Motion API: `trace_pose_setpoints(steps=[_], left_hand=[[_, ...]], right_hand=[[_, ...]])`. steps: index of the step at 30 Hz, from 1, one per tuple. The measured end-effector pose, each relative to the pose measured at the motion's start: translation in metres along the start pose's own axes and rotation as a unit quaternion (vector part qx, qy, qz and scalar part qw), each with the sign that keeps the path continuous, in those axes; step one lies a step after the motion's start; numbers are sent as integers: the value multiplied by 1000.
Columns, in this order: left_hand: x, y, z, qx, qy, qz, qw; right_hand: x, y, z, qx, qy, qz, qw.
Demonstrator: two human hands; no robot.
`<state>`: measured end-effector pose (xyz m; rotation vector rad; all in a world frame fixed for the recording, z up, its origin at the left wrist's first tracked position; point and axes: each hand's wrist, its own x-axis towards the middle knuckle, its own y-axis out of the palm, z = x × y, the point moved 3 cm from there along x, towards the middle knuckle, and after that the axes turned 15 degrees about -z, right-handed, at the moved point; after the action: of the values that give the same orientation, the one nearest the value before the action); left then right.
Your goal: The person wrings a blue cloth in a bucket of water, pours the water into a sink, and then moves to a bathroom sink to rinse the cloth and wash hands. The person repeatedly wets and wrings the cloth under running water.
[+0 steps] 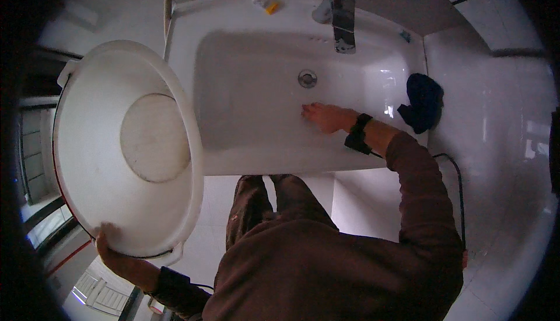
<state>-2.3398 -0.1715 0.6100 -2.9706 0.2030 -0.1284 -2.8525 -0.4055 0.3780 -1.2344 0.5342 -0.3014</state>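
Note:
My left hand grips the lower rim of a large white plastic basin, which is tilted on its side at the left with its hollow in view. Over the wide white sink reaches my right hand, palm down and holding nothing, its fingers extended just below the metal drain. Whether it touches the sink surface I cannot tell. Above the drain is a chrome faucet. Dark bands are on both wrists.
A dark blue cloth lies at the sink's right edge by the wall. Small white and yellow items rest on the back ledge, with a small teal piece in the back right corner. A black cable runs beside my right arm.

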Motion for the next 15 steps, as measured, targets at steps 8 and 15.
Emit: trace_pose_setpoints(steps=[8, 15], left_hand=[[19, -1, 10, -2, -31, 29, 999], [19, 9, 5, -23, 132, 114, 984]], right_hand=[[-32, -118, -43, 166, 326, -360, 858], [-39, -253, -40, 35, 313, -551, 773]])
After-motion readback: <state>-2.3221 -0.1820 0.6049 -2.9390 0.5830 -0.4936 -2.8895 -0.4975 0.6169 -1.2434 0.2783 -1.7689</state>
